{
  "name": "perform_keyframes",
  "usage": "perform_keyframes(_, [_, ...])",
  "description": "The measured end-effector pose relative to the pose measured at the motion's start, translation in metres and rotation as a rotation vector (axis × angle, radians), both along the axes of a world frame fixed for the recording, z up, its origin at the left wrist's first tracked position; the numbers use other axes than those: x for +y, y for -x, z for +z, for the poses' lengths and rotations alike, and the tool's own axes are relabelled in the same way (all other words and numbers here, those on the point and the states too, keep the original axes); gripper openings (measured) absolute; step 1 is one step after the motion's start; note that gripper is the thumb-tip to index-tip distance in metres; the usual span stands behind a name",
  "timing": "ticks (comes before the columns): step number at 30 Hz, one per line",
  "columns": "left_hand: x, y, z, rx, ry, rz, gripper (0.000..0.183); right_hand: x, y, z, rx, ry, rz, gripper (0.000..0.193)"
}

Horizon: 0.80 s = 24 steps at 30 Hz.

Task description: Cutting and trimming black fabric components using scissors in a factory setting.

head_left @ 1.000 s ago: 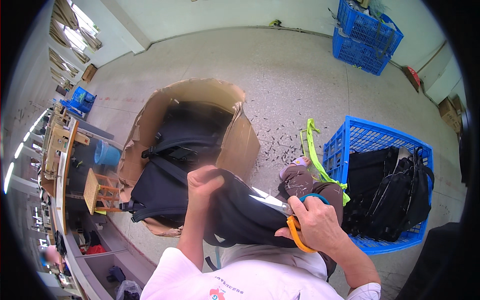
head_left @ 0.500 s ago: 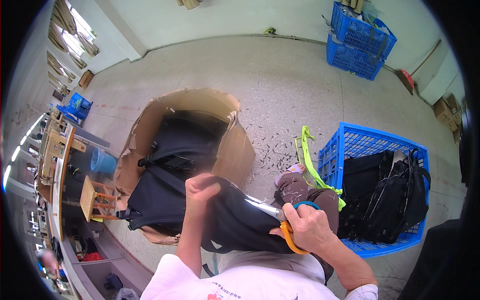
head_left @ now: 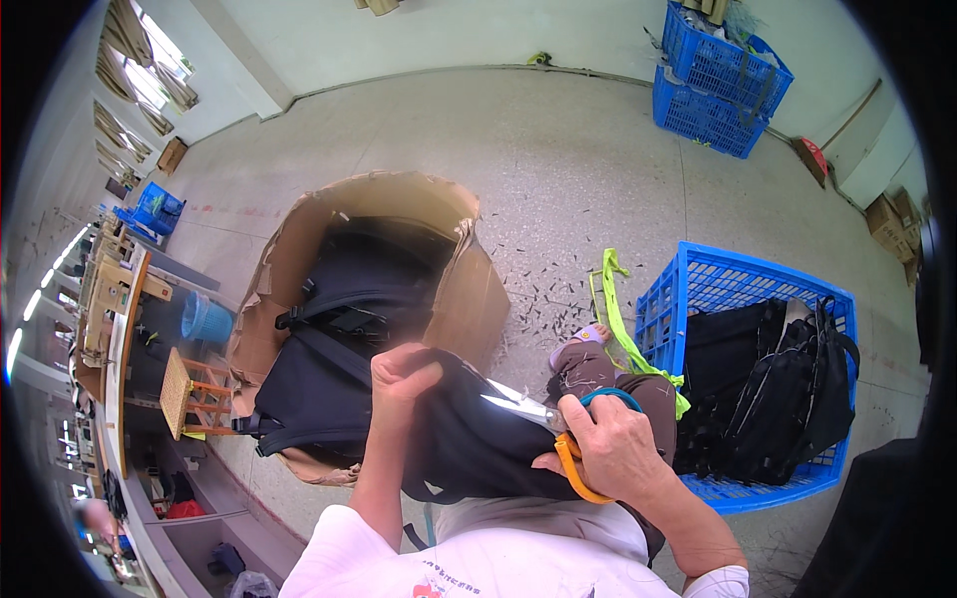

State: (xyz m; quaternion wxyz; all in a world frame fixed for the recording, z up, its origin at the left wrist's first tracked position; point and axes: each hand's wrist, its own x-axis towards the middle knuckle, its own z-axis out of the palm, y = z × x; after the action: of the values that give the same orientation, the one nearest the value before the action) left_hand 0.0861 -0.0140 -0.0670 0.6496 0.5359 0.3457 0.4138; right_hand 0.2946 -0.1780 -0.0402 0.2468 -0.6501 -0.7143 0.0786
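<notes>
Clenched into a fist, the left hand gripped a fold of the black backpack that lay across the person's lap, knuckles turned upward and the fabric bunched beneath them; the right hand was closed round the handles of a pair of scissors, one loop orange and the other teal, with the bright blades pointing left along the top of the bag toward the left hand; the blades lay touching or just above the fabric, which of the two could not be told; the bag thus sat directly under both hands, its bulk spreading between them and down toward the white shirt at the lower edge.

Beyond the left hand stood an open cardboard box, its flaps bent outward, holding more black backpacks with straps showing; it stood just beyond the held bag. To the right of the right hand stood a blue plastic crate with further black bags piled in it; a lime-green strap hung over its near-left rim and trailed onto the floor. A foot in a sandal rested between the box and the crate; small dark thread scraps were scattered on the grey floor around it. Two more blue crates stood far off by the wall; workbenches ran along the left side.
</notes>
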Motion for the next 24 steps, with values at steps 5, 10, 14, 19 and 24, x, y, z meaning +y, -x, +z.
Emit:
perform_keyframes(5, [-0.002,-0.006,0.006,-0.001,0.055,0.003,0.018,0.0,0.0,-0.004,-0.031,-0.026,-0.016,0.055])
perform_keyframes(10, [-0.001,-0.001,0.004,-0.009,0.022,0.003,0.017,-0.002,0.001,-0.009,-0.032,0.014,-0.024,0.051])
perform_keyframes(14, [-0.001,-0.005,0.002,-0.025,0.049,0.027,0.018,0.0,-0.01,-0.01,0.228,0.08,-0.053,0.053])
perform_keyframes(19, [0.007,0.007,-0.001,-0.01,-0.047,-0.003,0.012,-0.012,-0.031,-0.023,0.641,0.231,-0.101,0.059])
perform_keyframes(24, [0.02,0.015,0.0,0.066,-0.074,-0.027,0.011,-0.028,-0.048,-0.033,0.881,0.479,-0.102,0.059])
